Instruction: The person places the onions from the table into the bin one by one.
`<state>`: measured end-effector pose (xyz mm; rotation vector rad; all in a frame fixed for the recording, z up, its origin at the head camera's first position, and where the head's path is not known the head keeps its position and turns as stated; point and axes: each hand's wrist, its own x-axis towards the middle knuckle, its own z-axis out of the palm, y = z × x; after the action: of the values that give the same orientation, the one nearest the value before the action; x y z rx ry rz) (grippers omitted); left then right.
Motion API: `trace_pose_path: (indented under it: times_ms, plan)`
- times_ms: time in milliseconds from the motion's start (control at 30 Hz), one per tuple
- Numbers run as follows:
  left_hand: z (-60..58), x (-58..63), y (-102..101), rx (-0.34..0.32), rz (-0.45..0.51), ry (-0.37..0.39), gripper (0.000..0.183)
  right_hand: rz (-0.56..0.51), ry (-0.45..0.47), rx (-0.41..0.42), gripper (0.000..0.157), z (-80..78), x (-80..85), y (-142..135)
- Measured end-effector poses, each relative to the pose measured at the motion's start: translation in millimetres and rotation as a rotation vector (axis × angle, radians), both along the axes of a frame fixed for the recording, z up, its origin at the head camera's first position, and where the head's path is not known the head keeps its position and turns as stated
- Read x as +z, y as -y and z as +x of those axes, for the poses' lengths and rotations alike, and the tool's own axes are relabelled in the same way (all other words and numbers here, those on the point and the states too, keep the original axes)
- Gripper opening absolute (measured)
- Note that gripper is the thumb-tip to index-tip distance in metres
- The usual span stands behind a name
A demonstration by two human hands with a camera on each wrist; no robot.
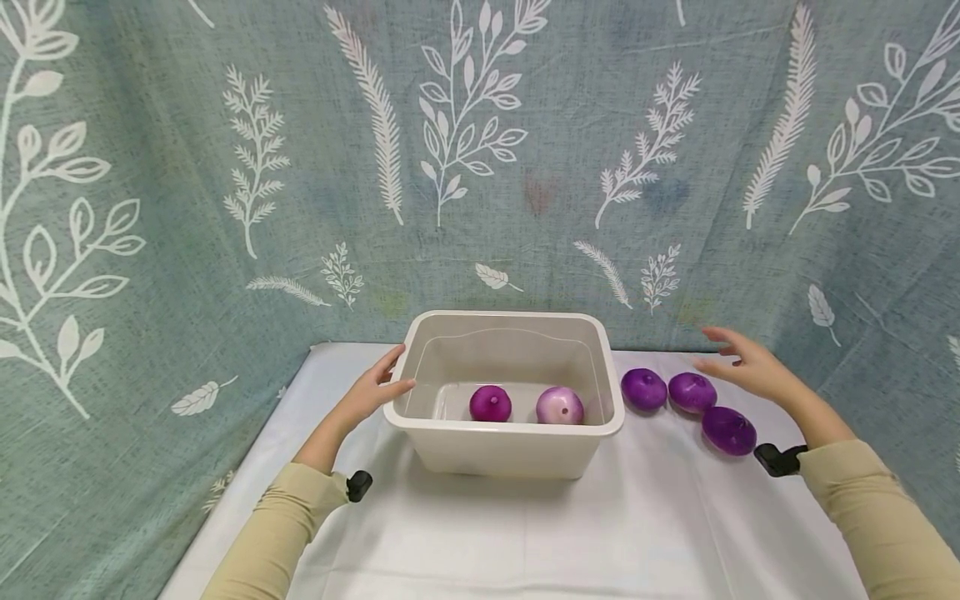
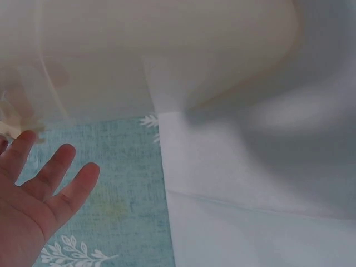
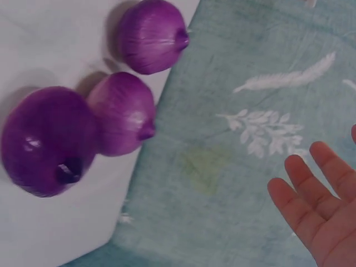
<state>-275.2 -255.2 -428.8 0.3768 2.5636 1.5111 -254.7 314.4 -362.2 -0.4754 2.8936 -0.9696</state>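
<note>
An off-white plastic bin (image 1: 506, 450) stands on the table with two onions inside, a deep magenta one (image 1: 491, 404) and a paler purple-and-white one (image 1: 559, 407). My left hand (image 1: 367, 393) is at the bin's left rim, thumb and fingertips right by its edge, fingers spread and fairly straight. Three purple onions lie right of the bin: one nearest it (image 1: 643, 390), a middle one (image 1: 692, 392) and a darker one (image 1: 729, 431) closer to me. Over and beyond these, my right hand (image 1: 750, 367) hovers with loosely bent fingers and nothing in it. Its extended fingers (image 3: 300, 206) also show in the right wrist view.
A white cloth (image 1: 480, 542) covers the table. Behind and at both sides hangs a grey-green curtain (image 1: 555, 250) with white leaf prints, close to the table's back edge. Small black devices sit at the left wrist (image 1: 359, 485) and the right wrist (image 1: 778, 460).
</note>
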Motion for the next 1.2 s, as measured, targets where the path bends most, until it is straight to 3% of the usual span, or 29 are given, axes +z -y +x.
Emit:
trace_pose_path:
  times_ms: [667, 1200]
  plan:
    - [2.2, 1.7, 1, -0.002, -0.002, 0.003, 0.074, -0.029, 0.061, -0.124, 0.075, 10.2, -68.4, -27]
    - [3.0, 3.7, 0, -0.014, 0.016, 0.009, 0.075, -0.039, -0.042, -0.231, 0.075, 17.1, -122.4, -38]
